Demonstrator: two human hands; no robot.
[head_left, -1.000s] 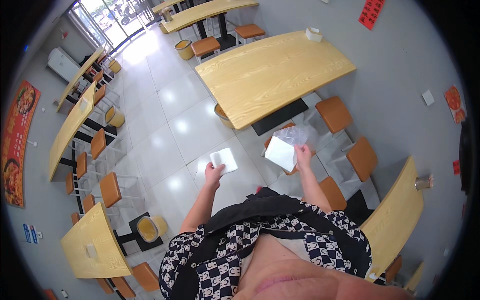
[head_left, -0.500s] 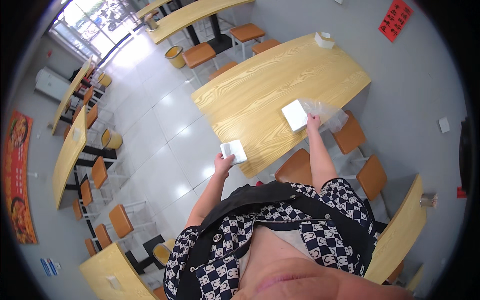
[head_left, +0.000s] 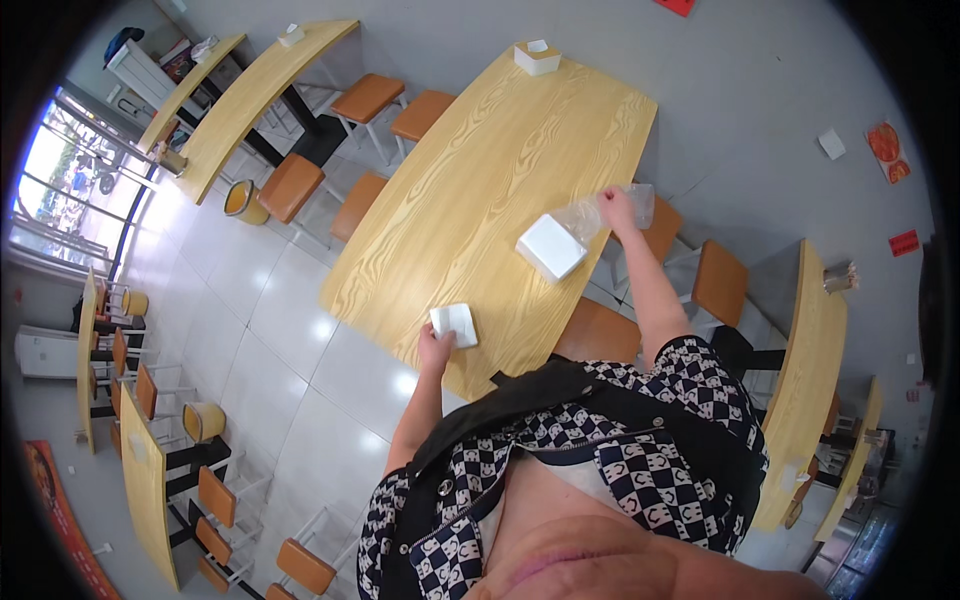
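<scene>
My left hand (head_left: 434, 347) grips a small white stack of napkins (head_left: 457, 324) above the near left edge of the wooden table (head_left: 470, 190), thumb across its top. My right hand (head_left: 617, 209) is closed on a clear plastic bag (head_left: 579, 214) over the table's right edge. Part of the bag hangs out beyond the hand, and part runs back to a thick white block of what look like napkins (head_left: 552, 246). That block lies on the tabletop between my two hands. Whether the bag still wraps its lower part, I cannot tell.
A white open-topped box (head_left: 537, 57) stands at the table's far end by the grey wall. Brown-seated stools (head_left: 598, 333) line both long sides. A yellow bin (head_left: 245, 201) sits on the tiled floor to the left, and another table (head_left: 800, 400) is at the right.
The view has turned, so the room appears shifted. My right hand has drawn away from the white block, stretching the bag. The left hand's napkin stack is now over the tabletop.
</scene>
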